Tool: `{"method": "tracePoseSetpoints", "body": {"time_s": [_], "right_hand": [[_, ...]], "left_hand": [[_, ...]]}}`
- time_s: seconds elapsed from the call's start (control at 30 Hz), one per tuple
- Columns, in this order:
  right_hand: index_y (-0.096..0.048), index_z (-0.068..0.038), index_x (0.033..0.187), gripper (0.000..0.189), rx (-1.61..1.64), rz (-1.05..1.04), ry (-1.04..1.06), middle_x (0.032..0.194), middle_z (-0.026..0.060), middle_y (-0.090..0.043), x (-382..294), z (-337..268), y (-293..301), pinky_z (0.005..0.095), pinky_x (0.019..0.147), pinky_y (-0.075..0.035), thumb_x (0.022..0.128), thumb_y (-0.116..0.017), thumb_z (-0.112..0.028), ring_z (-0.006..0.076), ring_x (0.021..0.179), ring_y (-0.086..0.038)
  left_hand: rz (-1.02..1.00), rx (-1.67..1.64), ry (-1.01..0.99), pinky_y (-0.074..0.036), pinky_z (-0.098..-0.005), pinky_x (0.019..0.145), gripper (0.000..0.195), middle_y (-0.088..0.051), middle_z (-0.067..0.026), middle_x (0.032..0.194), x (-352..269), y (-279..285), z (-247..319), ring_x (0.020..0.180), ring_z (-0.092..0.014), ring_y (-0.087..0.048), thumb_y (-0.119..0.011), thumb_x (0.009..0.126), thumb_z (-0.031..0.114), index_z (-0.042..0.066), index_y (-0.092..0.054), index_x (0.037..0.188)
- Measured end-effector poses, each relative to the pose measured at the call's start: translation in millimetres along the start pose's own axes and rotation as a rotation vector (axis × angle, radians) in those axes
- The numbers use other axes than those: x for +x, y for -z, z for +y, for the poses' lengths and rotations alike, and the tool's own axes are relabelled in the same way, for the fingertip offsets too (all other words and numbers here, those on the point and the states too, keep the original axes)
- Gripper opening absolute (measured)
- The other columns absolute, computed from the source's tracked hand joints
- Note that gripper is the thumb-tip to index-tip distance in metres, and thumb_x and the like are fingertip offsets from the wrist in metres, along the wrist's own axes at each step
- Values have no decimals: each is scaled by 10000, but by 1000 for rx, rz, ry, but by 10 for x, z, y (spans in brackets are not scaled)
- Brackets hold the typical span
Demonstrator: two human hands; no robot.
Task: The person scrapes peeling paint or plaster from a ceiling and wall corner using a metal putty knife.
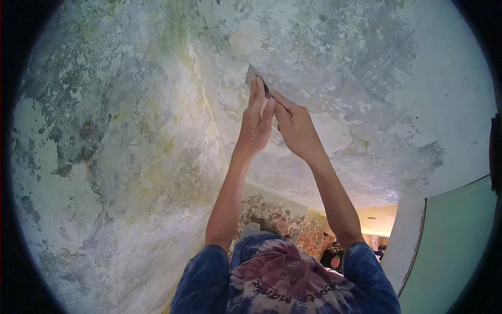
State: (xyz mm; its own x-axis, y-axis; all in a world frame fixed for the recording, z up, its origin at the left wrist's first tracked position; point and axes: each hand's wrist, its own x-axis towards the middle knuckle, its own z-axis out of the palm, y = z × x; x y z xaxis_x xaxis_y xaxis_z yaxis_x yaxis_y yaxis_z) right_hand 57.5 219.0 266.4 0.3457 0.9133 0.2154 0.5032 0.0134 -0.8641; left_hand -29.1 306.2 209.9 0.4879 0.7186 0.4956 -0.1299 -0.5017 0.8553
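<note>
A putty knife (251,75) with a flat metal blade and a dark edge lies against the patchy, worn wall (282,51), just right of a wall corner. My left hand (257,114) reaches up with its fingers laid along the blade. Close beside it on the right, my right hand (293,121) has its fingertips at the tool's lower end and is closed around the handle, which is mostly hidden. Both arms are raised, and the hands nearly touch at the thumb. Grey, bare-looking patches and flaking paint surround the blade.
A second stained wall (117,157) with peeling paint runs along the left, meeting the first at a cracked corner line (206,102). Below is a floor with a stone-like pattern (310,239). A pale green panel (455,235) and a dark bag-like item (328,259) are at lower right.
</note>
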Motion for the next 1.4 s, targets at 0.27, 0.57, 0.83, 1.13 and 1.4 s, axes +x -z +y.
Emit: {"method": "tracePoseSetpoints", "body": {"time_s": [0.27,0.57,0.83,1.13,1.4], "right_hand": [[-522,-14,1309,410,106,-26,-70,808,194,-642,-213,317,31,335,677,-468,969,-446,-231,198,652,-550],[-501,-11,1329,455,181,6,-330,1077,184,-662,-1324,1014,-261,360,837,-476,978,-443,-295,251,934,-620],[-483,24,1323,464,200,74,-320,1140,204,-636,-1380,877,-53,344,861,-474,971,-463,-278,246,963,-625],[-507,26,1309,444,448,165,-326,1151,207,-646,-1358,810,129,314,881,-471,942,-508,-222,224,1039,-631],[-510,13,1313,449,413,196,-180,1127,216,-646,-1052,684,-24,332,899,-460,930,-485,-220,240,1010,-628]], "left_hand": [[-64,-44,11,-105,-380,1165,725,-115,-286,1534,-225,-59,-84,1445,-359,-71,-357,1006,435,-87,-141,1460],[-228,-68,400,-41,-348,1168,637,27,-163,1582,-1557,-555,-411,1458,-233,66,-319,1037,313,-44,-40,1486],[-198,-101,223,-31,-369,1161,690,35,-263,1553,-1196,-705,-212,1453,-318,51,-317,1029,359,-84,-26,1471],[-268,-39,89,-37,-393,1156,717,82,-285,1542,-924,-806,100,1447,-356,71,-346,1022,348,-65,24,1476],[-123,-17,60,-83,-405,1154,735,90,-290,1540,-740,-607,103,1446,-366,65,-356,1022,365,-75,24,1472]]}}
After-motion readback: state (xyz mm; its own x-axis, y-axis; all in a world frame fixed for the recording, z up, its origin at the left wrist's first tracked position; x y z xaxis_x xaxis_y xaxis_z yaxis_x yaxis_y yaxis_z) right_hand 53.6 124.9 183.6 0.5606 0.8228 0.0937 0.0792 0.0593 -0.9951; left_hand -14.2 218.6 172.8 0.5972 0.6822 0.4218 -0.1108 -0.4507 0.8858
